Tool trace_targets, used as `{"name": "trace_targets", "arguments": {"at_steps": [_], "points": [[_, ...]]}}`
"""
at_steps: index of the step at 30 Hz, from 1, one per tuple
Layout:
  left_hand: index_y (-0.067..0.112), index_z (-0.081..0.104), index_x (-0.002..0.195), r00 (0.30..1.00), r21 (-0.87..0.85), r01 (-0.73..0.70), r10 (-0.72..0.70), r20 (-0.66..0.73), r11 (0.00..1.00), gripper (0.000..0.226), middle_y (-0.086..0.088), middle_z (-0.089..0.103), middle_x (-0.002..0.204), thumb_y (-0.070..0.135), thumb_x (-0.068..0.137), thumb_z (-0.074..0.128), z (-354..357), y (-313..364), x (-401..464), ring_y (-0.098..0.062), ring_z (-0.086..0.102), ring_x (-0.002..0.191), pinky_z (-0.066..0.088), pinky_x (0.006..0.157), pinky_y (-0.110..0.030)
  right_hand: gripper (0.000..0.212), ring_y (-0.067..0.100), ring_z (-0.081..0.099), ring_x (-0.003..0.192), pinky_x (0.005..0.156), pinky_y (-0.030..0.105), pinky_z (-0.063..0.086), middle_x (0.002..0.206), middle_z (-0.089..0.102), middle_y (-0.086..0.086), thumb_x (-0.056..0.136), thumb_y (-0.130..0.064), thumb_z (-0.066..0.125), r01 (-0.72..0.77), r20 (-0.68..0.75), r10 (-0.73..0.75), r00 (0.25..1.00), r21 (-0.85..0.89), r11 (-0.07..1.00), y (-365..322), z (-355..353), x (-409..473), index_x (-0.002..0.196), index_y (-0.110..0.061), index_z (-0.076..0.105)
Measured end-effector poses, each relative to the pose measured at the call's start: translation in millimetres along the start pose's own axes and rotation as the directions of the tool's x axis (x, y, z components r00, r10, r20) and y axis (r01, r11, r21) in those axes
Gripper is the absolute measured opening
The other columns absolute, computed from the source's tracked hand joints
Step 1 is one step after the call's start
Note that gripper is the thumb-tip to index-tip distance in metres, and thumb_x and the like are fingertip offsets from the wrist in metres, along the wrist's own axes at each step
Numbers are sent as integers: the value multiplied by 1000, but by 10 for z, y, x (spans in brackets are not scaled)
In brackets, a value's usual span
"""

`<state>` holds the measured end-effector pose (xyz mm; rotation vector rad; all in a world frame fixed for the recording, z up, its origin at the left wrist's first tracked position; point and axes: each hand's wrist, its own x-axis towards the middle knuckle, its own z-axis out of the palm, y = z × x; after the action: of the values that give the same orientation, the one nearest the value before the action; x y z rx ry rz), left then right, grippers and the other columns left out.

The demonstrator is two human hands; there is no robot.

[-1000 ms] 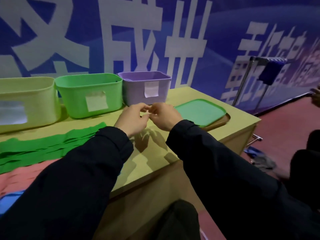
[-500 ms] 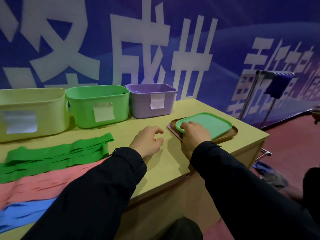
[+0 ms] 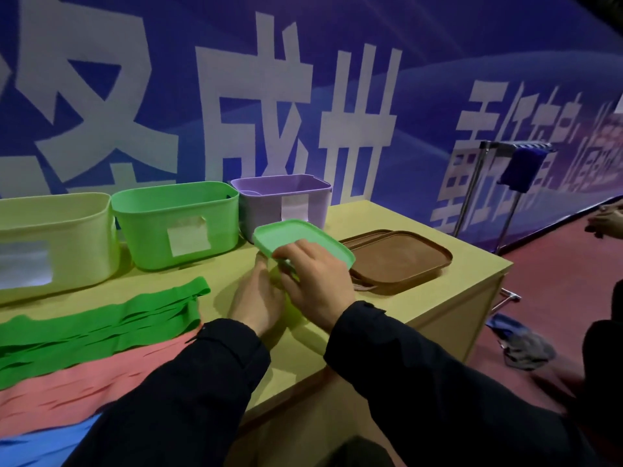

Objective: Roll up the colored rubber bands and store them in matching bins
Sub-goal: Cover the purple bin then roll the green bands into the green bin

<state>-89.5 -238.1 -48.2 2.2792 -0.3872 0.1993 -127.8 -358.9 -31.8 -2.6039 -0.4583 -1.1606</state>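
Observation:
My right hand (image 3: pixel 313 281) grips the near edge of a green lid (image 3: pixel 296 237) and holds it tilted above the table, in front of the purple bin (image 3: pixel 286 200). My left hand (image 3: pixel 258 298) is just under the lid's near edge, fingers reaching up to it; whether it grips is unclear. A green bin (image 3: pixel 175 220) and a pale yellow bin (image 3: pixel 54 241) stand left of the purple one. Green bands (image 3: pixel 101 321), pink bands (image 3: pixel 84 385) and blue bands (image 3: pixel 40 443) lie flat at the left.
Brown lids (image 3: pixel 401 257) are stacked near the right end of the yellow-green table (image 3: pixel 404 298). A metal rack with a blue cloth (image 3: pixel 519 166) stands beyond the table. Another person's hand (image 3: pixel 606 220) shows at the far right.
My right hand lifted the green lid off the brown lids and carried it left toward the bins. My left hand moved up under the lid.

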Motion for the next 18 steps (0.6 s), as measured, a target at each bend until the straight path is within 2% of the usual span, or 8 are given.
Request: {"name": "trace_targets", "arguments": {"at_steps": [2,4,6,9,12,14,16,18], "points": [[23,36,134,997,-90,25,-32,-70,996,40,-5,65,85,10,100,52,-25,-46,-22,-21,59,69,46,67,-34,25,21,61,91,71,37,54,106,66,1,91,-21,65,25,25,-26,999,19,1000,-24,48,-43,115,-18,62],[20,40,135,989,-205,86,-109,-104,975,39,-8,68,102,8,100,51,-37,-104,-8,-26,60,83,45,76,-37,25,24,61,87,68,40,53,104,67,2,90,-18,65,57,24,-56,998,-31,998,31,83,-73,115,-16,63],[17,42,140,983,-221,124,-150,-104,967,41,-13,67,116,7,101,49,-30,-162,15,-31,61,97,45,83,-38,26,27,59,84,67,41,50,102,68,4,85,-13,68,125,14,-125,992,-134,983,123,108,-81,110,-14,66],[16,48,138,994,-171,105,-109,-11,980,39,-9,65,127,8,101,51,24,-186,31,-28,60,113,47,94,-38,23,27,58,84,70,41,50,106,71,5,80,-6,71,163,-26,-170,985,-178,971,250,53,-28,102,-12,68],[15,53,138,995,-62,70,-65,78,996,38,-4,61,135,18,100,57,105,-105,45,-24,57,122,48,103,-39,19,24,59,87,74,37,49,108,72,4,81,-1,71,94,-130,-112,985,-136,986,460,-113,17,98,-11,70],[12,56,138,992,37,59,-63,109,998,41,-5,61,137,24,99,58,186,-22,84,-25,58,122,48,102,-36,15,23,59,89,75,39,51,109,72,4,86,-9,68,38,-161,-63,985,-153,988,667,-241,-16,100,-11,71],[11,60,133,985,107,28,-46,167,994,40,-7,62,133,30,99,57,299,90,139,-26,61,116,51,98,-35,20,23,60,90,74,40,53,108,72,4,87,-20,62,-34,-152,2,988,-205,978,861,-344,-69,104,-12,70],[13,61,129,975,187,-29,-13,223,982,38,-8,61,131,35,98,54,444,210,180,-29,59,114,52,98,-42,23,22,61,90,71,40,54,105,72,2,87,-24,66,-116,-136,79,988,-291,950,1013,-399,-146,109,-16,69]]}}
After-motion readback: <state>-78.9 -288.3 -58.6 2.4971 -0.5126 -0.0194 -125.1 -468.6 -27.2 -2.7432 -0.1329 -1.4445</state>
